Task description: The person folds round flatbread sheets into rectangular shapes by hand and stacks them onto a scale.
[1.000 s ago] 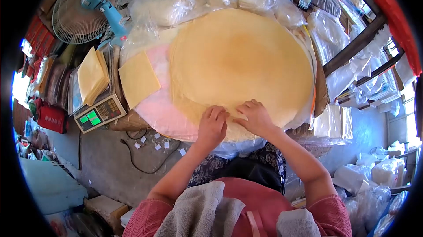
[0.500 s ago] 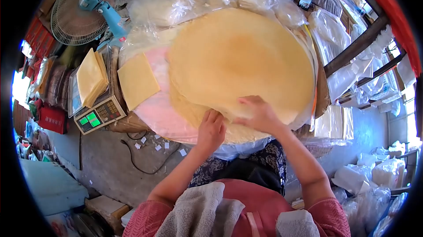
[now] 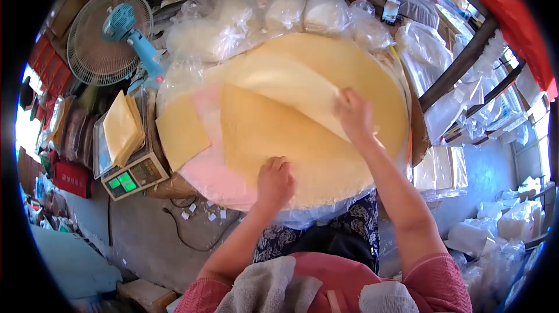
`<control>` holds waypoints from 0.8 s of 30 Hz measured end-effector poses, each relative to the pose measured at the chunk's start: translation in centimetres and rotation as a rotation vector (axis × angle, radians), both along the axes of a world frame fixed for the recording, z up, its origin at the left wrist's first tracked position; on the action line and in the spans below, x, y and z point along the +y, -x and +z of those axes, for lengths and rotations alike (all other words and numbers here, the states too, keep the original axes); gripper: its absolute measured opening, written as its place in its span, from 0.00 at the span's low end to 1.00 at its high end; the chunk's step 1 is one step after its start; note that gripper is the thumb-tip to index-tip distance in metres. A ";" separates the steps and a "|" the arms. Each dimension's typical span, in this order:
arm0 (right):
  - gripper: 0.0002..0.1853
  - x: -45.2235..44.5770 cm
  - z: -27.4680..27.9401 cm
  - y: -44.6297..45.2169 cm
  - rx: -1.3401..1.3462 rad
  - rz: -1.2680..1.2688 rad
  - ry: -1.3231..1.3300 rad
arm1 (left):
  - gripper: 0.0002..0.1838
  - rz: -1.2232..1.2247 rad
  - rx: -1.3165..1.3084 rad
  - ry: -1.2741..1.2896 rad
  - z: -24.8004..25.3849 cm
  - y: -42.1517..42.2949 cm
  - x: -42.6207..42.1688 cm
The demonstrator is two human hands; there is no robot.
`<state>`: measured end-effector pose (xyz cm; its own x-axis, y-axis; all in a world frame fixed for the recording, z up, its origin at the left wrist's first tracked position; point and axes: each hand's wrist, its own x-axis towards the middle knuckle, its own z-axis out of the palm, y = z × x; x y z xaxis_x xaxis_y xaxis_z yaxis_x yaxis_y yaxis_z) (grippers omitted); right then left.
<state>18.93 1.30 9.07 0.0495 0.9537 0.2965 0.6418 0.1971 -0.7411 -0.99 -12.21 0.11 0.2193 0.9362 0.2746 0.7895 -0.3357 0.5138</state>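
A wide pile of thin, round, tan pancake-like sheets [image 3: 381, 74] covers the table before me. My right hand [image 3: 354, 116] is closed on the edge of the top thin round sheet [image 3: 273, 77], which is lifted and folded back, its paler side showing. Against the front part of the pile, on the tan sheet beneath [image 3: 262, 132], rests my left hand [image 3: 276, 182]. Its fingers are curled, and whether they pinch anything is hidden. To the left, a flat folded sheet [image 3: 181, 132] lies beside pink cloth or paper [image 3: 212, 179].
A digital scale [image 3: 135, 179] at the left carries a stack of folded sheets [image 3: 123, 129]. Behind it stands a blue fan [image 3: 119, 22]. Filled clear bags [image 3: 285, 7] line the table's far edge. A dark bar [image 3: 460, 71] slants along the right. A cable [image 3: 186, 234] crosses the floor.
My right hand has moved up and away from the front edge, carrying the sheet's edge back into a fold. My left hand stays near the front. The view has tilted slightly.
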 end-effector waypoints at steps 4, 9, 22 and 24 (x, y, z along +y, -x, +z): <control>0.17 -1.9 -3.3 1.4 -0.026 0.174 -0.146 | 0.28 0.102 0.043 -0.096 1.3 -0.3 5.5; 0.17 2.0 -0.4 0.8 -0.058 0.371 0.114 | 0.33 0.191 0.284 -0.050 -0.4 -1.3 6.9; 0.21 -6.1 11.6 -0.2 -0.624 0.500 -0.876 | 0.29 0.163 -0.307 -0.009 -3.9 0.6 8.1; 0.23 -8.6 7.3 -1.0 -0.632 0.616 -0.792 | 0.26 0.231 -0.936 0.166 -4.0 3.2 9.7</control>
